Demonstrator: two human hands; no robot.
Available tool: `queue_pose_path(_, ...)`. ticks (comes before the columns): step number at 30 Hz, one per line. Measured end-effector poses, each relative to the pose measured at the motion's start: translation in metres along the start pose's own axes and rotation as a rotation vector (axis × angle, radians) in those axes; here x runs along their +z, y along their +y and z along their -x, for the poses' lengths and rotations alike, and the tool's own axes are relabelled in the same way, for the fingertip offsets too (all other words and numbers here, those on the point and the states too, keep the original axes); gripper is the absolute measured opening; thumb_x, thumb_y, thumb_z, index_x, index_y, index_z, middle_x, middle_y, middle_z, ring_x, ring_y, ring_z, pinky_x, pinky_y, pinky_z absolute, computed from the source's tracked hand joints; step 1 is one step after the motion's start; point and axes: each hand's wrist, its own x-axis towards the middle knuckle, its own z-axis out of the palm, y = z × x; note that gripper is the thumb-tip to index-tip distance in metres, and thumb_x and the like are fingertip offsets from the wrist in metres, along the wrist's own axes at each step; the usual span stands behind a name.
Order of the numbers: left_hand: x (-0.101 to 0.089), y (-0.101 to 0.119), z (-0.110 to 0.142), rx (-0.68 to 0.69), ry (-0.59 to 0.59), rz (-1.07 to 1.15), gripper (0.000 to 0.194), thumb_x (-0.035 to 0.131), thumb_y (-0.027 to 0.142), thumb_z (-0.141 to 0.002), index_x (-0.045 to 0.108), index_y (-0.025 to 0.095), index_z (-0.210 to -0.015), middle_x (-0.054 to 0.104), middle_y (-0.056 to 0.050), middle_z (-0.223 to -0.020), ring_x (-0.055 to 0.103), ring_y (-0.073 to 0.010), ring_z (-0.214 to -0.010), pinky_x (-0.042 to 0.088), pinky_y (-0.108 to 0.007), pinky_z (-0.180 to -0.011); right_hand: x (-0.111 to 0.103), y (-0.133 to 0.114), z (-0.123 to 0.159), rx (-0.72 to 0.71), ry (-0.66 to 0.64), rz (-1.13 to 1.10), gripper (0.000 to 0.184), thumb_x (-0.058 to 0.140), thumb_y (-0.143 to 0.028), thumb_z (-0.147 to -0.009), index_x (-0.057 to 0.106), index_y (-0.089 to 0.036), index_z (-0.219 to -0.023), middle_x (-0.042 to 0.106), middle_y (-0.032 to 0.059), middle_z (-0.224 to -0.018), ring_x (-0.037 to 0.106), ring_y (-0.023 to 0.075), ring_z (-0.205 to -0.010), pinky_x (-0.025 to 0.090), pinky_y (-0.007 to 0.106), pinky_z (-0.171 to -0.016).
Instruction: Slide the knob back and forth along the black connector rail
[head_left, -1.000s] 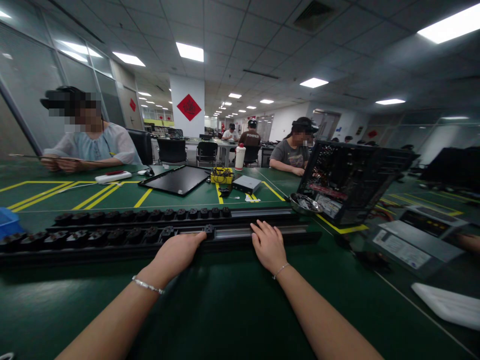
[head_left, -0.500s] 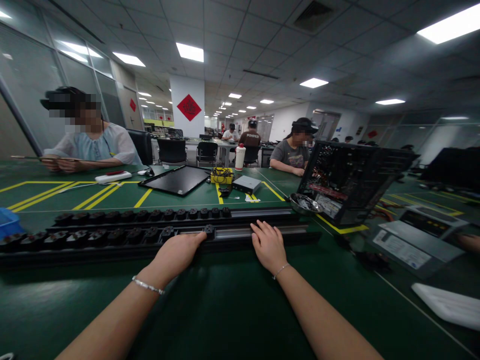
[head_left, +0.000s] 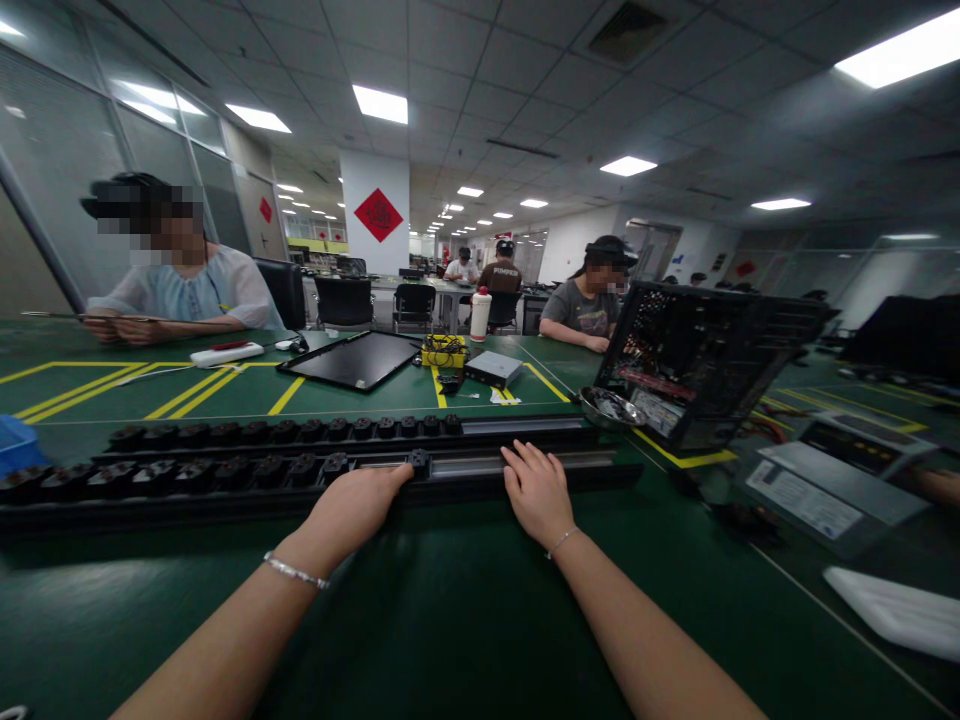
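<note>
Two long black rails lie across the table in front of me, a near power-strip rail (head_left: pixel 480 467) and a far rail (head_left: pixel 525 425). Both carry rows of black socket modules on their left parts. At the near rail, my left hand (head_left: pixel 360 508) is closed, its thumb tip against the single black socket module (head_left: pixel 418 463); its other fingers are mostly hidden. Right of that module, my right hand (head_left: pixel 538 490) lies over the rail's metal channel with fingers stretched out, holding nothing.
Behind the rails are a dark flat panel (head_left: pixel 360 360), a yellow box with cables (head_left: pixel 443 351) and a grey drive (head_left: pixel 493 369). To the right stand a metal bowl (head_left: pixel 611 407), an open computer case (head_left: pixel 705 360) and a power supply (head_left: pixel 832 490). Two people sit across the table.
</note>
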Motion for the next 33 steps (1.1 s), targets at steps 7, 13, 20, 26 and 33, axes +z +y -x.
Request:
queue_pose_path(7, 0.0022, -0.0011, -0.001, -0.001, 0.014, -0.001, 0.031, 0.038, 0.02, -0.086, 0.052, 0.027, -0.113, 0.069, -0.006, -0.098, 0.065, -0.0216, -0.086, 0.049, -0.032, -0.073, -0.0017, -0.0004, -0.0002, 0.005, -0.015, -0.01, 0.042, 0.03, -0.035, -0.092, 0.055, -0.027, -0.125, 0.05, 0.0025, -0.135, 0.039, 0.019, -0.127, 0.022, 0.042, -0.107)
queue_pose_path(13, 0.0008, -0.001, 0.0005, 0.02, 0.029, -0.005, 0.031, 0.038, 0.02, -0.086, 0.051, 0.028, -0.113, 0.069, -0.006, -0.098, 0.066, -0.0236, -0.086, 0.049, -0.034, -0.071, -0.0023, -0.0007, 0.0004, 0.008, -0.02, -0.006, 0.042, 0.03, -0.034, -0.092, 0.054, -0.027, -0.125, 0.05, 0.0024, -0.135, 0.039, 0.0186, -0.127, 0.022, 0.041, -0.107)
queue_pose_path(20, 0.0015, -0.0011, -0.0002, 0.024, 0.032, -0.013, 0.03, 0.038, 0.02, -0.086, 0.051, 0.028, -0.112, 0.069, -0.006, -0.098, 0.066, -0.0239, -0.086, 0.049, -0.034, -0.07, -0.0027, -0.0007, 0.0002, 0.007, -0.025, -0.011, 0.042, 0.029, -0.034, -0.092, 0.054, -0.027, -0.125, 0.049, 0.0024, -0.135, 0.039, 0.0187, -0.128, 0.022, 0.041, -0.107)
queue_pose_path(26, 0.0019, -0.0013, -0.0002, 0.024, 0.031, -0.012, 0.031, 0.038, 0.02, -0.086, 0.051, 0.028, -0.113, 0.069, -0.005, -0.098, 0.066, -0.0223, -0.087, 0.049, -0.033, -0.072, -0.0013, -0.0003, -0.0006, 0.005, -0.026, -0.004, 0.042, 0.031, -0.034, -0.091, 0.055, -0.027, -0.125, 0.05, 0.0029, -0.135, 0.039, 0.019, -0.127, 0.022, 0.041, -0.107)
queue_pose_path(33, 0.0021, -0.001, 0.0, 0.016, 0.029, 0.001, 0.032, 0.037, 0.018, -0.086, 0.052, 0.028, -0.112, 0.069, -0.006, -0.098, 0.066, -0.0222, -0.087, 0.049, -0.032, -0.073, -0.0019, -0.0005, -0.0002, 0.007, -0.019, -0.01, 0.042, 0.03, -0.034, -0.091, 0.055, -0.026, -0.125, 0.05, 0.0028, -0.135, 0.039, 0.0192, -0.127, 0.022, 0.042, -0.107)
